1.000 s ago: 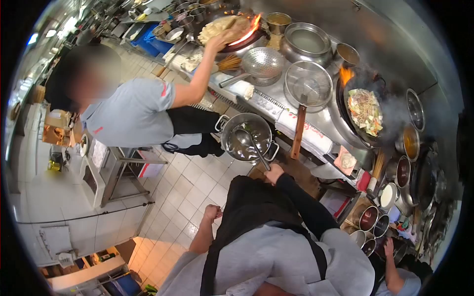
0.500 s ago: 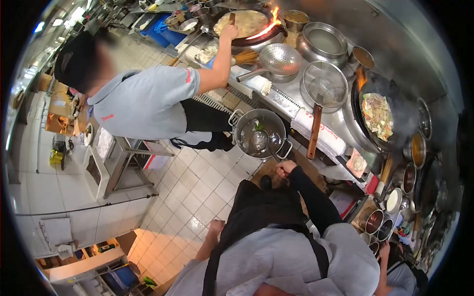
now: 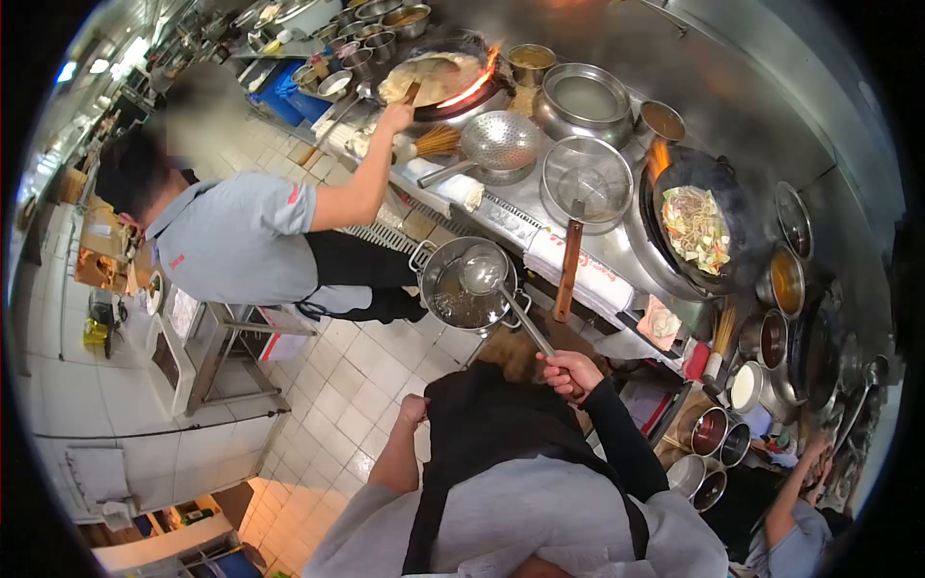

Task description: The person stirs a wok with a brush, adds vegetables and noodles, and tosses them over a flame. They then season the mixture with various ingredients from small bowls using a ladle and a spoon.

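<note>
Ladle (image 3: 485,273): being clasped by its handle in the right hand (image 3: 570,374), closing the fingers fully into a shut grip. Reaching forward-left of this grip, within the rim of one two-handled pot (image 3: 445,306). Showing the left hand (image 3: 414,409) left of the grip, near one black apron (image 3: 501,409), leaving its opening and contents impossible to tell. Carrying, on the metal desk (image 3: 528,199) ahead, two woks (image 3: 725,178) with food and flames beside them, one perforated strainer (image 3: 499,140) and one mesh strainer (image 3: 597,178). Extending white floor tiles (image 3: 371,385) left of the grip. Working around it: at least two other people (image 3: 241,236).
</note>
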`<state>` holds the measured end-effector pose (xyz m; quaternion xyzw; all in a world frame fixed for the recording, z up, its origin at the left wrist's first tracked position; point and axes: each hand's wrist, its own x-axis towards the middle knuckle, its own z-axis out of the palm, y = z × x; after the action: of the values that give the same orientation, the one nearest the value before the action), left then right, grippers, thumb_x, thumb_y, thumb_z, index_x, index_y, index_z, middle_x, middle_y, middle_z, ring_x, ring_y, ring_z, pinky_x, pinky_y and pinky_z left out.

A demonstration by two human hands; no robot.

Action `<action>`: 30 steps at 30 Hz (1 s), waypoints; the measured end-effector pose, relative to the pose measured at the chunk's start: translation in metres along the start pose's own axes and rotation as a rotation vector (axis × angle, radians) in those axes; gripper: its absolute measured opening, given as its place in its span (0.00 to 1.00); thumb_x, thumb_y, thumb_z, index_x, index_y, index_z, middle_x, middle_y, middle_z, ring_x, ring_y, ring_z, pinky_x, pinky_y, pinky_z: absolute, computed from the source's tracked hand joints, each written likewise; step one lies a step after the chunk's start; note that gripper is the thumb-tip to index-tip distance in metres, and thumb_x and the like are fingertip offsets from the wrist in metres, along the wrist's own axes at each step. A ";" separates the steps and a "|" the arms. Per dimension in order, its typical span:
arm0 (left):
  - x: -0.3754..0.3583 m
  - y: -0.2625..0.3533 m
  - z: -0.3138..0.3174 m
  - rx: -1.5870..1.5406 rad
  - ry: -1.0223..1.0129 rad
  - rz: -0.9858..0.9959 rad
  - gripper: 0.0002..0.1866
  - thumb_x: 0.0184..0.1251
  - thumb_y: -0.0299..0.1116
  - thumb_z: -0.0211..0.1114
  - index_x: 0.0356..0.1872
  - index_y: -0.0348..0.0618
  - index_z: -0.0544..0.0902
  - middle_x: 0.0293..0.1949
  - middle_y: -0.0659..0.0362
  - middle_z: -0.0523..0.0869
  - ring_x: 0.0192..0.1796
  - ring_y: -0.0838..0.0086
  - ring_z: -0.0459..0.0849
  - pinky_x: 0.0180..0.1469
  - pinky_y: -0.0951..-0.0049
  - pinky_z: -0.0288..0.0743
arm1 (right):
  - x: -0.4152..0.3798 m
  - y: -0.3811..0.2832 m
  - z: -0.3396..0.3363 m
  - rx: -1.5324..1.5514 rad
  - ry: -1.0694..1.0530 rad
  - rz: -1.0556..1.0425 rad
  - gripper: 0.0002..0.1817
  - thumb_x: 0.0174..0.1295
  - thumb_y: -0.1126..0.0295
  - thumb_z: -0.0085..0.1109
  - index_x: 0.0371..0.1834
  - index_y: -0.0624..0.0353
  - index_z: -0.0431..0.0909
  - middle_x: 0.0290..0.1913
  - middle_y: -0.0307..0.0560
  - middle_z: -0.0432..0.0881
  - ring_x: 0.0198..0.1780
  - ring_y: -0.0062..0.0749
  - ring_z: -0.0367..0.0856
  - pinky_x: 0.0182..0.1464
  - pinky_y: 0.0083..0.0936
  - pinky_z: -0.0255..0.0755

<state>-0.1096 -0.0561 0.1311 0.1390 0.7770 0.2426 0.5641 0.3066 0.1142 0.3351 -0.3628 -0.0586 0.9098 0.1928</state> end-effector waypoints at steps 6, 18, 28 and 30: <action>0.041 -0.019 0.037 0.528 0.168 0.083 0.21 0.55 0.38 0.68 0.36 0.23 0.86 0.40 0.31 0.87 0.48 0.41 0.88 0.52 0.55 0.81 | -0.045 -0.017 -0.012 0.426 -0.290 0.045 0.16 0.77 0.70 0.48 0.64 0.65 0.70 0.29 0.35 0.67 0.21 0.12 0.61 0.15 0.12 0.59; 0.013 -0.069 0.102 1.004 -0.363 0.342 0.19 0.62 0.46 0.62 0.38 0.41 0.89 0.37 0.41 0.90 0.40 0.53 0.91 0.42 0.56 0.84 | -0.236 -0.073 -0.091 0.336 -0.203 -0.435 0.20 0.77 0.70 0.48 0.69 0.64 0.68 0.31 0.35 0.66 0.21 0.11 0.61 0.15 0.11 0.53; 0.017 0.043 0.178 0.393 -0.219 -0.159 0.17 0.69 0.26 0.56 0.56 0.28 0.80 0.50 0.40 0.85 0.47 0.49 0.87 0.44 0.55 0.87 | -0.230 -0.144 -0.186 -0.606 1.011 -0.879 0.15 0.69 0.67 0.57 0.52 0.67 0.72 0.26 0.51 0.79 0.22 0.41 0.78 0.24 0.37 0.72; 0.033 0.073 0.196 0.405 -0.196 -0.127 0.18 0.70 0.25 0.55 0.57 0.28 0.80 0.51 0.41 0.85 0.49 0.49 0.87 0.44 0.55 0.87 | -0.212 -0.148 -0.207 -0.958 1.393 -1.016 0.17 0.68 0.66 0.58 0.50 0.69 0.72 0.30 0.62 0.83 0.30 0.56 0.83 0.34 0.45 0.77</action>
<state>0.0603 0.0648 0.0955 0.2229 0.7585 0.0310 0.6116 0.6340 0.1601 0.3559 -0.7890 -0.4430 0.1819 0.3849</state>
